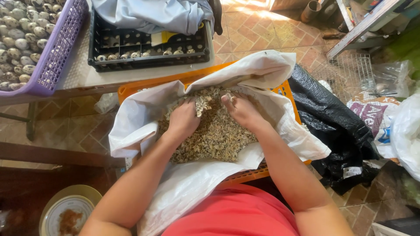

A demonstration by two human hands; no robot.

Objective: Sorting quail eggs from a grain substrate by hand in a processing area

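Both hands dig into the shell fragments [214, 131] filling the white sack [262, 70]: left hand [183, 119] curled closed, buried near the orange crate's [131, 89] left edge; right hand [243, 111] fingers loosely spread, toward its far-right corner.

my left hand [183, 119] has its fingertips sunk in the dry husks [214, 131] — i can't tell whether the grip is closed. the right hand [242, 111] hides its fingertips there too. the white sack [271, 70] covers most of the orange crate [131, 89]. the purple basket [57, 52] of speckled eggs [17, 43] is cut off at the left edge — the plate [65, 209] at the bottom.
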